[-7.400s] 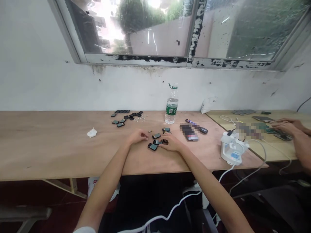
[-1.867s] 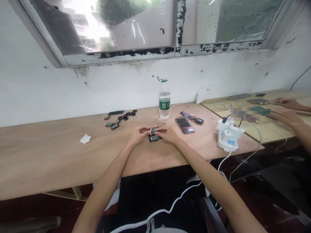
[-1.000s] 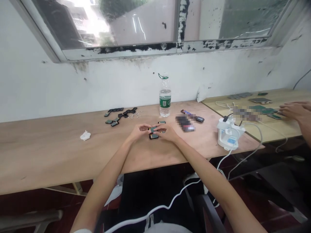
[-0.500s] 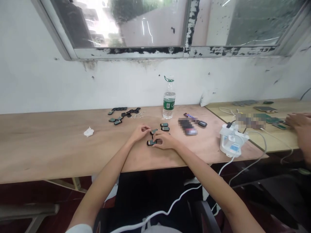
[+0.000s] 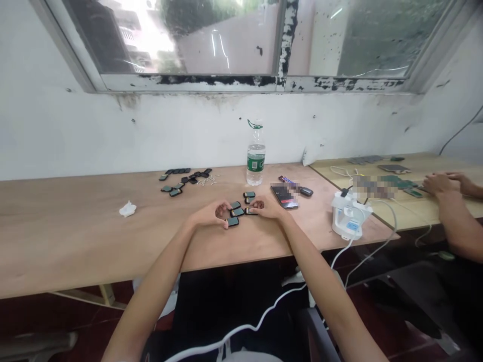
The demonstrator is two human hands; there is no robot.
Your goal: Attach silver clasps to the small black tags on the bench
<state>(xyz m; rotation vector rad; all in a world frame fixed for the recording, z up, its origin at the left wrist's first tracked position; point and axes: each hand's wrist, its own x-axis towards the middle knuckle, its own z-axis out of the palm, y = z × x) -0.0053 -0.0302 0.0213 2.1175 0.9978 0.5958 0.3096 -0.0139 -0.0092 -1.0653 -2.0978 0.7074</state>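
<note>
Several small black modules with greenish screens lie on the wooden table (image 5: 75, 236) between my hands; one module (image 5: 233, 221) is nearest me, two more (image 5: 237, 212) (image 5: 236, 205) sit just behind it. My left hand (image 5: 211, 215) is curled, palm turned up, its fingertips beside the nearest module; what it holds, if anything, I cannot make out. My right hand (image 5: 267, 207) is closed in a pinch on another module (image 5: 251, 211), low over the table. A further pair of modules (image 5: 249, 194) rests behind.
A cluster of the same modules (image 5: 181, 181) and small metal bits lie at the back left. A water bottle (image 5: 255, 161), a phone (image 5: 284, 196), a key fob (image 5: 306, 191), a white charger box (image 5: 347, 218) with cables and a crumpled tissue (image 5: 127, 209) stand around. Another person's hands (image 5: 441, 183) work at the right table.
My hands have drawn slightly apart and my left palm has turned upward. A module held between both hands earlier now lies on the table among the others. The camera has shifted slightly.
</note>
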